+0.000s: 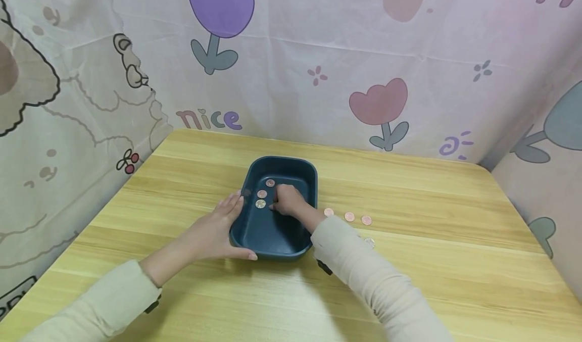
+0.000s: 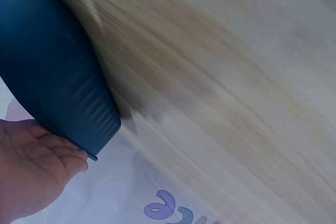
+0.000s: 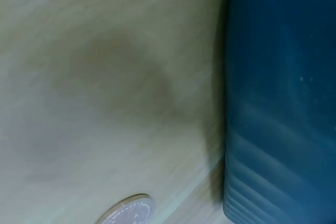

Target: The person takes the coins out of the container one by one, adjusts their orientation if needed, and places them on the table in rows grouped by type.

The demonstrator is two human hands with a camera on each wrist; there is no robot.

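A dark blue-green rectangular tray [image 1: 273,248] stands on the wooden table. My left hand [image 1: 215,231] rests against its left side, fingers lying along the rim and thumb at the near corner. The left wrist view shows these fingers [image 2: 68,157] touching the rim at one end. Over the tray's floor, my right hand [image 1: 289,200] reaches in with bent fingers; whether they hold anything is hidden. Left of these fingers lie two copper-coloured coins [image 1: 270,183] and a gold-coloured coin [image 1: 260,204], roughly in a line.
Right of the tray, three copper-coloured coins [image 1: 349,216] lie in a row on the table [image 1: 432,215]. A paler coin [image 1: 370,242] is partly behind the right sleeve [image 1: 364,266]. A printed cloth [image 1: 295,94] hangs along the table's back and sides.
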